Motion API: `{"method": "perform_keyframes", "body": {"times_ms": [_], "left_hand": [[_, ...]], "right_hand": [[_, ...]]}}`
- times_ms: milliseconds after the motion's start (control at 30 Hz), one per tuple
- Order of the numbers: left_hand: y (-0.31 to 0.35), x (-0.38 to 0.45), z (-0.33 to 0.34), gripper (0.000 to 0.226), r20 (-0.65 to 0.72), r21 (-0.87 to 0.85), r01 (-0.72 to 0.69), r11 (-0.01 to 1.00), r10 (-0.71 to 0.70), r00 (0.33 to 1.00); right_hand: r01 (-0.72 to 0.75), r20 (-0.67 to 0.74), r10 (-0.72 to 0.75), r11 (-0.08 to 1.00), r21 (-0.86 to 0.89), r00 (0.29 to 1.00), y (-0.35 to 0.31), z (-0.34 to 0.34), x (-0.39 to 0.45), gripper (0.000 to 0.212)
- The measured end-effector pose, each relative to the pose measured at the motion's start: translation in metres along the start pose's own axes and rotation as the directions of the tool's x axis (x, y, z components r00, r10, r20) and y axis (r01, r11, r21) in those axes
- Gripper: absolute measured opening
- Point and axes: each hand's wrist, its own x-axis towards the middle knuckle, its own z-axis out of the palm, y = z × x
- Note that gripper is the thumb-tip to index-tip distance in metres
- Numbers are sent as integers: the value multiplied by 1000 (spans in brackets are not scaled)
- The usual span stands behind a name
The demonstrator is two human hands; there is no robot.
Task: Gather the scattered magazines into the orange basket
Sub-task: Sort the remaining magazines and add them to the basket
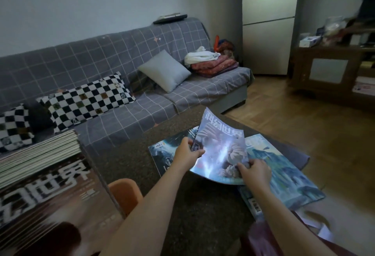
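Pale blue-white magazine (221,150) was lifted off the dark speckled table (129,154), far edge tilted up, cover bowed, large characters on its upper part. Left hand (187,154) pinched its left edge, thumb on top, fingers curled under. Right hand (254,171) gripped the near right corner, fingers curled over the cover. Beneath it, two more magazines lay flat on the table: a dark teal one (164,154) under the left hand, partly hidden, and a light blue one (284,176) to the right, its near corner past the table edge. Orange basket (125,194) showed only as a rounded orange edge at the near left, just beside the left forearm; inside not visible. Tall stack of magazines (38,154) stood at far left, brown cover with big white characters on the near face, blurred. Behind the table, a sofa (121,56) under a grey checked cover carried two black-and-white chequered cushions (87,99), a plain grey cushion (164,71), and folded reddish blankets (215,64) with a white cloth on top. Wooden floor (304,117) to the right; a low wooden cabinet (328,69) with clutter on its top stood beyond.
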Motion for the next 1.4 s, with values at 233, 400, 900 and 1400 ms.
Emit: {"method": "perform_keyframes", "body": {"times_ms": [233,400,900,1400], "left_hand": [[7,-98,-51,28,-149,-191,-137,972,109,983],[-1,-171,-99,25,-301,-427,-229,875,101,948],[-90,-302,-209,22,-628,-355,-260,898,-24,777],[-152,-299,-206,23,-702,-23,224,974,-176,690]], "right_hand": [[-215,271,58,774,595,961,-22,-37,-52,34],[-40,249,-257,617,786,934,-59,-58,-103,25],[6,410,-634,548,837,656,-142,12,-228,23],[609,269,-665,746,270,696,-129,80,-226,36]]}}
